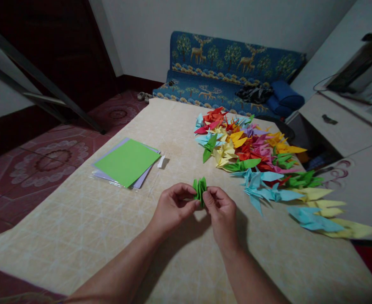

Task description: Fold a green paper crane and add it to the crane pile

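Between my two hands is a small green folded paper piece, with several pleat-like layers standing up. My left hand pinches its left side between thumb and fingers. From the right, my right hand grips the other side, thumb toward me. The lower part of the piece is partly hidden by my thumbs. Left of my hands lies a stack of square paper, green on top with lilac sheets and a clear wrapper under it. A large heap of folded paper cranes in many colours spreads to the right.
A pale patterned cloth covers the table. By the stack lies a small white scrap. Beyond the table stands a blue sofa with deer patterns. A white cabinet is at the right, a metal ladder-like frame at the left.
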Tool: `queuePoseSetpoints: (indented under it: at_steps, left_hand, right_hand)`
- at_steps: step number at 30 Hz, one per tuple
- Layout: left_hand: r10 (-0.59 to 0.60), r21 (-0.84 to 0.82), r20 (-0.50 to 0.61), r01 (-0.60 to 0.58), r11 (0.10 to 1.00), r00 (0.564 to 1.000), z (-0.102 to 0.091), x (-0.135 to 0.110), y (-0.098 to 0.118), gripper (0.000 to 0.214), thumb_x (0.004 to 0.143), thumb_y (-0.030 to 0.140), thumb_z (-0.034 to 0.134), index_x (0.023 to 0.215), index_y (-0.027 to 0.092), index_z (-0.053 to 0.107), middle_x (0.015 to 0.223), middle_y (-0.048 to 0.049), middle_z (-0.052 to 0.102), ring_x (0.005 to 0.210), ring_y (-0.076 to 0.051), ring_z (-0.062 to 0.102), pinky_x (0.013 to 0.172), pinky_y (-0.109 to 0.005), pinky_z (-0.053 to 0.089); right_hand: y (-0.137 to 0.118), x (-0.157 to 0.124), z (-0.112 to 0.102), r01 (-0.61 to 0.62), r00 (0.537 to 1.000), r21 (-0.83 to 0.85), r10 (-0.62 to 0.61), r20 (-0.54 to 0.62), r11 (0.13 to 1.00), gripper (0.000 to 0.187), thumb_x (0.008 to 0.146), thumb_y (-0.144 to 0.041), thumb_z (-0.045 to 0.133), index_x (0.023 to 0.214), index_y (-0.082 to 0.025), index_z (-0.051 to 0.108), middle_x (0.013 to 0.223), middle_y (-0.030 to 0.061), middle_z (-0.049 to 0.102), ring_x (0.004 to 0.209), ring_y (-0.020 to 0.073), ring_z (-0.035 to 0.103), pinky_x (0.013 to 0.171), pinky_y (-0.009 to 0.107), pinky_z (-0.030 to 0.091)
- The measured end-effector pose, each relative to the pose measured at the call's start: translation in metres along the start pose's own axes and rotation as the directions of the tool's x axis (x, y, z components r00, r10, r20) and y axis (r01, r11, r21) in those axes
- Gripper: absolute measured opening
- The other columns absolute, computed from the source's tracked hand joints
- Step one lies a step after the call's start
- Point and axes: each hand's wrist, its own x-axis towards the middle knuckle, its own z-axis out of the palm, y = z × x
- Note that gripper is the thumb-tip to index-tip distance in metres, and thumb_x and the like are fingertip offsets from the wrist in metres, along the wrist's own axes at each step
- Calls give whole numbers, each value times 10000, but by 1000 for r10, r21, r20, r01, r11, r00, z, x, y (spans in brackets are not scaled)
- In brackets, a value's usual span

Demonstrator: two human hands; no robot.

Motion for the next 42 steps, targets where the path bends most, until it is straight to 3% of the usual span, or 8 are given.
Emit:
queuePoseSetpoints:
  at_steps: [9,17,20,25,30,34,39,42]
  left_hand:
    - [75,72,-98,-69,995,992,-5,4,-7,186,638,108,769,755,133,626,679,-2,688,610,-99,632,600,-179,496]
    - [163,205,-158,-129,970,974,-10,7,-10,180,617,100,766,708,136,615,664,7,651,597,-104,613,565,-181,476]
    - [190,228,-164,-150,962,968,-10,6,-11,217,631,114,766,750,151,589,666,22,633,587,-94,597,538,-168,461]
    - [154,192,-122,-129,973,981,-9,4,-8,352,672,178,773,982,164,605,740,-6,688,640,-125,635,582,-204,501]
    - [136,225,-66,-118,967,989,-11,5,-7,188,697,212,768,857,130,715,816,-64,725,690,-147,644,656,-243,510]
    - [137,200,-26,-129,971,990,-12,6,-8,111,693,204,773,774,143,728,759,-42,701,678,-144,624,635,-240,490]
    - [184,204,-38,-173,964,982,-13,6,-6,71,670,171,782,681,151,715,690,-12,652,626,-115,583,573,-209,450]
    - [143,202,-45,-132,970,989,-11,5,-5,83,657,173,789,674,142,714,664,-16,656,586,-107,576,546,-206,448]
  right_hand:
    - [3,-3,1,36,998,-20,-35,56,999,265,784,-352,702,976,-190,619,800,25,644,683,148,589,626,260,494]
    - [-4,-6,5,68,996,-102,-63,57,992,508,693,-331,774,1123,-194,540,991,75,643,781,180,615,573,246,487]
    - [-3,-7,7,84,996,-144,-78,47,986,420,731,-314,743,1081,-196,541,953,62,648,751,167,616,554,235,477]
    - [3,-4,2,78,997,-142,-75,27,987,204,809,-322,669,953,-198,593,860,31,655,715,149,619,588,236,479]
    - [4,0,-2,60,998,-165,-62,-9,984,143,801,-316,672,846,-189,626,794,16,649,695,151,611,612,246,468]
    - [4,1,-2,35,999,-121,-35,-1,992,183,765,-288,708,904,-196,633,832,19,663,717,155,608,618,245,461]
    - [4,4,-4,83,988,-61,-74,133,995,82,771,-246,695,837,-198,686,827,13,642,737,151,580,628,239,444]
    - [2,4,-6,123,984,-66,-113,139,990,45,771,-232,688,750,-193,678,782,3,614,741,153,561,631,240,425]
